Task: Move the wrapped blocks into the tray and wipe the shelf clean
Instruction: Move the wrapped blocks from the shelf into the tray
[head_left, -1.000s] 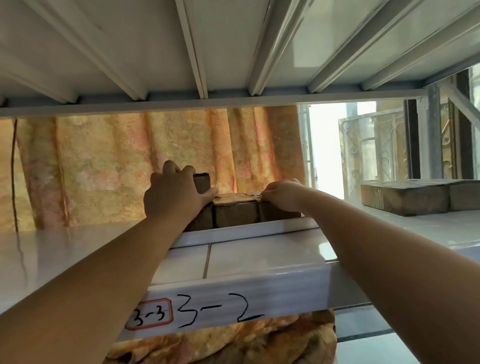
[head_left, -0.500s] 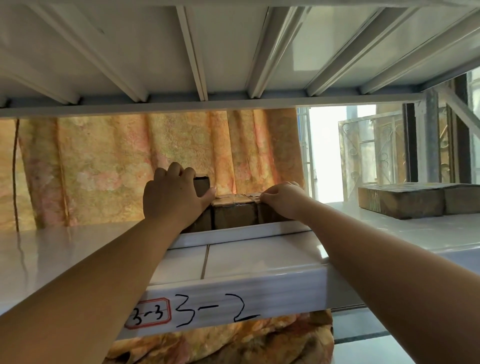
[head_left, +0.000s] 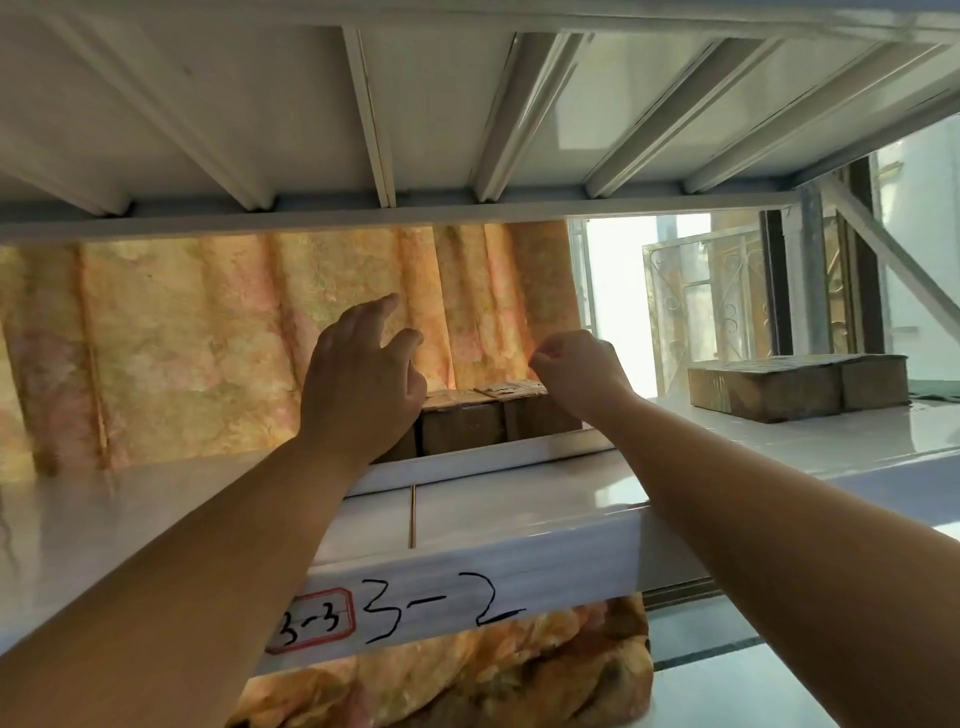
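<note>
Left hand (head_left: 363, 384) holds nothing: the fingers are loosely spread, with the forefinger raised toward the curtain (head_left: 182, 353). Its heel overlaps the left end of the row of wrapped blocks (head_left: 465, 423); contact cannot be confirmed. Right hand (head_left: 576, 369) is curled into a loose fist just above the right end of the same row, thumb against forefinger, with nothing visible in it.

Wrapped blocks stand side by side in a row, brown, with shiny film on the top faces. They sit directly behind a raised white ledge (head_left: 483, 460) at the back of the shelf (head_left: 519, 514). Whether this ledge is a tray wall cannot be determined.

Both forearms reach over the shelf front beam, which carries a red-bordered label (head_left: 317, 618) reading 3-3 and a handwritten marking (head_left: 441, 608) reading 3-2. A second group of blocks (head_left: 789, 387) lies well apart to the right on a white surface. Overhead is the ribbed underside of the upper shelf (head_left: 441, 104).
</note>
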